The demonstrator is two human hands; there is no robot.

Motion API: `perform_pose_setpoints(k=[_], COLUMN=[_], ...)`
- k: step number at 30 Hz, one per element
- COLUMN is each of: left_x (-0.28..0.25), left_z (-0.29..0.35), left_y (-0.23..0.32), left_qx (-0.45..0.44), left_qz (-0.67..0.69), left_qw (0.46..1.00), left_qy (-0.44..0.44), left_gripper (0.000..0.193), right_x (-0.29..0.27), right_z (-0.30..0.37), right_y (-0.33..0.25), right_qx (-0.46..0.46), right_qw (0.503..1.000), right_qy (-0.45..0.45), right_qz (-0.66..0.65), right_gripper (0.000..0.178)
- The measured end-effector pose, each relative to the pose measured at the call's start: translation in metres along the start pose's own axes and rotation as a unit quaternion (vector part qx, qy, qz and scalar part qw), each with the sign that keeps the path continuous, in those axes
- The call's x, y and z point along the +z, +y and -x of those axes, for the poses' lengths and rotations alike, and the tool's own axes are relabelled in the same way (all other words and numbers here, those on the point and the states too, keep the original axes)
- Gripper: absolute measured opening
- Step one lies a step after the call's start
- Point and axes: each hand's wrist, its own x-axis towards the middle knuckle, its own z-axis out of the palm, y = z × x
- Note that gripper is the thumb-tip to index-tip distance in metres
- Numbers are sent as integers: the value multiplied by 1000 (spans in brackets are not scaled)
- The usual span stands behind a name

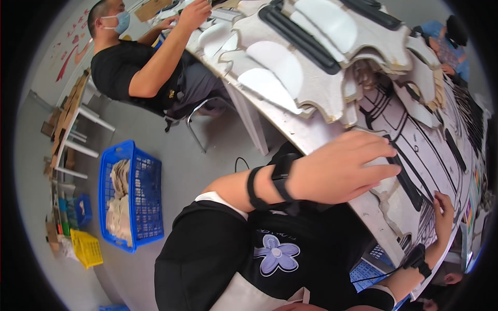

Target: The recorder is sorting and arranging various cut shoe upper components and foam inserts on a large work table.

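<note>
My left hand (345,168) reaches across the table's near edge with its fingers apart. Its fingertips are over the upper end of a black padded strip (410,179); whether they press on it is unclear. The strip lies along a beige fabric-like panel (397,207) with a scalloped edge, partly covered by my hand. Farther right, my right hand (443,212) is beside the strip's lower end, fingers parted and nothing visible in them. Beyond my left hand are stacked beige panels (332,96) with white rounded patches and another black strip (301,39).
The table (290,129) has a line-patterned top (410,132) and more panels on it. A co-worker in a mask (140,72) sits at its far left. A blue basket (145,202) holding beige pieces and a yellow basket (87,248) stand on the floor at left.
</note>
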Motion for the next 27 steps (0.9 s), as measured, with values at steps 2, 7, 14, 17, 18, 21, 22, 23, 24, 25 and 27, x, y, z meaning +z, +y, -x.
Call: perform_pose_setpoints(k=[2,7,14,17,18,21,22,23,24,25,27], left_x=[-35,-73,-88,-79,-78,-69,-67,-65,-61,-62,-63], left_z=[28,100,102,97,96,95,95,94,91,92,91], left_y=[-1,-47,-81,-89,-89,-83,-85,-87,-88,-88,-86], left_qx=[19,-184,-280,-268,-265,-274,-268,-262,-260,-263,-264], left_qz=[8,-218,-68,-45,-40,-45,-42,-40,-34,-32,-35], left_qw=[998,940,871,871,877,879,882,884,886,881,876], left_qy=[63,189,397,409,399,387,385,384,383,392,402], left_gripper=[33,26,28,29,29,30,30,30,30,30,30], right_x=[-3,43,48,54,54,49,48,46,43,41,39], right_z=[5,71,91,114,107,102,105,108,110,111,111], right_y=[-3,-140,-185,-181,-188,-196,-197,-196,-196,-197,-197], right_qx=[-56,-144,-519,-430,-509,-593,-590,-588,-586,-602,-619], right_qw=[983,848,521,493,533,540,544,546,546,546,542], right_qy=[167,507,676,741,672,597,597,597,598,583,568], right_qz=[47,49,42,152,78,-14,-9,-5,1,-12,-29], right_gripper=[23,30,36,43,38,38,38,38,38,38,38])
